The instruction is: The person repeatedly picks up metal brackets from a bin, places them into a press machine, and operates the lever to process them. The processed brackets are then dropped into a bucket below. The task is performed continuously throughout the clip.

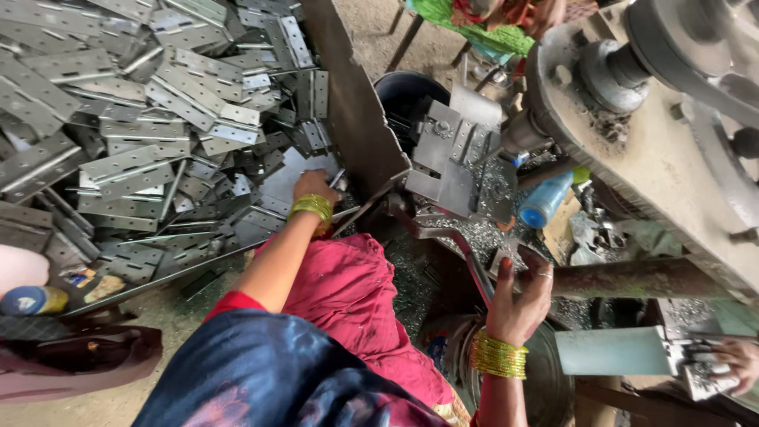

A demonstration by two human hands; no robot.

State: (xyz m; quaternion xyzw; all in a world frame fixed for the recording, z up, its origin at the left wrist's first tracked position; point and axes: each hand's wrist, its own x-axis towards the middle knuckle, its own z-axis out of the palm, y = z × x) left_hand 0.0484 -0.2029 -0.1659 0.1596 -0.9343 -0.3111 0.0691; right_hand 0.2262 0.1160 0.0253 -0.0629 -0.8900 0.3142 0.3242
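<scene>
My left hand (314, 187) reaches into a large pile of flat grey metal hinge plates (142, 119) and rests on a plate at the pile's near edge; its fingers are hidden behind the hand. Yellow bangles circle that wrist. My right hand (522, 296), also with yellow bangles, is raised with fingers curled beside a rusty bar (632, 277) of the press machine (656, 142). It touches a small metal piece by the machine's bed. The press die block (455, 162) stands between my hands.
A metal sheet wall (352, 103) borders the pile. Metal shavings lie around the die. A blue bottle (545, 199) leans by the machine. Another person's hand (739, 360) holds a flat grey plate (613, 352) at lower right. A black bucket (407, 91) stands behind the die.
</scene>
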